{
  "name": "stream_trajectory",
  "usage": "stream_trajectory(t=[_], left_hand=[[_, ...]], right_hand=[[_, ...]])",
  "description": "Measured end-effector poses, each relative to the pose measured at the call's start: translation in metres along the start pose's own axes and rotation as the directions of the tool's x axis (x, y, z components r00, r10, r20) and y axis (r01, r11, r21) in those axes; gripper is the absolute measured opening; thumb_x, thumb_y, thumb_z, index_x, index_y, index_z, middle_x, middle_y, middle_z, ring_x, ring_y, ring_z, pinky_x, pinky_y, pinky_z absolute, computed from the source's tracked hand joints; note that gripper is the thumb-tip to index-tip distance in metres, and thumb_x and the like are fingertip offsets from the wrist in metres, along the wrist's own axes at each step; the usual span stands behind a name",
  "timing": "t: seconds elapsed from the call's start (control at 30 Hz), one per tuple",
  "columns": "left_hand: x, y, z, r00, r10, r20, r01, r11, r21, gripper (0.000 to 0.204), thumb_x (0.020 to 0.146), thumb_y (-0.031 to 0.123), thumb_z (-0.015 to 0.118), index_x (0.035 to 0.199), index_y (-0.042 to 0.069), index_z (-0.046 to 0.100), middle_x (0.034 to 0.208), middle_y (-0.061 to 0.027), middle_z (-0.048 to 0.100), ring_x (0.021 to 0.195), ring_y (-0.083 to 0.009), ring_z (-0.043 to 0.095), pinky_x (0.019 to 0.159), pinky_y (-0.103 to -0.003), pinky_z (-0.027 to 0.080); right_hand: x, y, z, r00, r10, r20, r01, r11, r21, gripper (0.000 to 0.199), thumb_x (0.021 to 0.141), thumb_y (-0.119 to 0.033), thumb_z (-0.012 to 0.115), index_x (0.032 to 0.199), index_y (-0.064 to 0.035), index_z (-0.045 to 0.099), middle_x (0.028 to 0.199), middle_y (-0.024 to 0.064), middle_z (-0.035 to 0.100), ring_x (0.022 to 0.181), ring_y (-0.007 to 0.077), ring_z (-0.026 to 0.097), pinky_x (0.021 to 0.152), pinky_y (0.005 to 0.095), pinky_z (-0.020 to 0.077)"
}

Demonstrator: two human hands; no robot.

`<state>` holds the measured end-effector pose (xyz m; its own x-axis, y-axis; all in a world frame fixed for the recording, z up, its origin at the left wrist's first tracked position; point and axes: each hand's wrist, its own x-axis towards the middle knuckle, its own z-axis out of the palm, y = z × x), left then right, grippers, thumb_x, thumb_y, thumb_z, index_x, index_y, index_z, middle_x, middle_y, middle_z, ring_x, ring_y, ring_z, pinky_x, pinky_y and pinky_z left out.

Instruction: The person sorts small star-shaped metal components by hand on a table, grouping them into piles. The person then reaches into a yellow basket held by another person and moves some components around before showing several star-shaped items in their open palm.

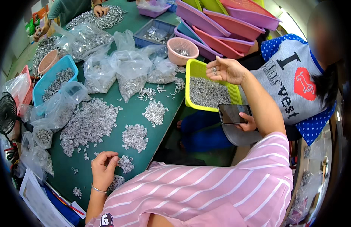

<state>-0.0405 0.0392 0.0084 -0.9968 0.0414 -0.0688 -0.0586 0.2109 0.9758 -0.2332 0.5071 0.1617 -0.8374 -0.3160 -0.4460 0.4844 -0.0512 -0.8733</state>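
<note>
My right hand point(228, 70) is raised over the near rim of a yellow-green plastic basket point(189, 89), palm showing and fingers stretched out. Something small and shiny sits against those fingers; whether it is a worn ring or a loose part I cannot make out. Many small grey metal parts point(207, 92) fill the basket. Down at the table, my left hand point(103, 168), with a bangle on its wrist, has its thumb and fingers pinched together. What is in that pinch, if anything, is hidden. Beside it lies a small heap of silvery metal pieces point(126, 164).
More heaps of metal pieces point(88, 123) cover the green table point(154, 134), with filled clear bags point(132, 73) behind. Stacked colored baskets point(221, 28) stand at the far right. A person holding a phone point(234, 114) sits close by the yellow-green basket; another person's hand point(101, 10) works at the far end.
</note>
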Motion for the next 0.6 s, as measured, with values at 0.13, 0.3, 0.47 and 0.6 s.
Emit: stream_trajectory(t=[0.13,0.3,0.47,0.6], left_hand=[[0.002,-0.001,0.002,1.000,-0.001,0.019,0.001,1.000,0.000,0.006,0.084,0.001,0.061,0.088,-0.003,0.063,0.076,-0.0051,0.061,0.063,-0.0088,0.057,0.058,-0.021,0.045],[0.005,0.004,0.005,0.999,-0.024,0.030,0.025,1.000,-0.011,0.007,0.084,0.001,0.061,0.089,-0.003,0.063,0.076,-0.0049,0.061,0.063,-0.0084,0.057,0.058,-0.020,0.045],[0.005,-0.001,0.002,0.999,-0.033,0.042,0.032,0.999,0.027,0.007,0.086,0.002,0.061,0.091,-0.003,0.062,0.078,-0.0045,0.061,0.064,-0.0079,0.056,0.059,-0.020,0.045],[0.004,-0.005,0.001,0.998,-0.022,0.063,0.019,0.999,0.046,0.009,0.088,0.005,0.060,0.094,-0.001,0.062,0.079,-0.0041,0.063,0.064,-0.0071,0.055,0.059,-0.019,0.045]], right_hand=[[-0.007,0.003,0.000,1.000,0.010,-0.016,-0.010,1.000,0.028,0.045,0.098,-0.027,0.039,0.113,0.0132,0.050,0.109,0.0286,0.058,0.100,0.0318,0.062,0.084,0.0346,0.0550],[-0.008,0.011,-0.006,0.997,-0.054,0.059,0.068,0.963,-0.260,0.033,0.081,0.005,0.061,0.112,0.0056,0.053,0.108,0.0196,0.062,0.102,0.0244,0.062,0.087,0.0266,0.0529],[-0.008,0.014,-0.007,0.997,0.024,-0.067,-0.047,0.932,-0.358,0.025,0.081,0.005,0.061,0.106,0.0046,0.057,0.101,0.0166,0.065,0.091,0.0221,0.067,0.077,0.0256,0.0565],[-0.005,0.025,-0.004,0.980,0.115,-0.161,-0.180,0.860,-0.478,0.020,0.084,0.002,0.059,0.104,0.0045,0.057,0.094,0.0145,0.066,0.080,0.0197,0.068,0.068,0.0246,0.0573]])
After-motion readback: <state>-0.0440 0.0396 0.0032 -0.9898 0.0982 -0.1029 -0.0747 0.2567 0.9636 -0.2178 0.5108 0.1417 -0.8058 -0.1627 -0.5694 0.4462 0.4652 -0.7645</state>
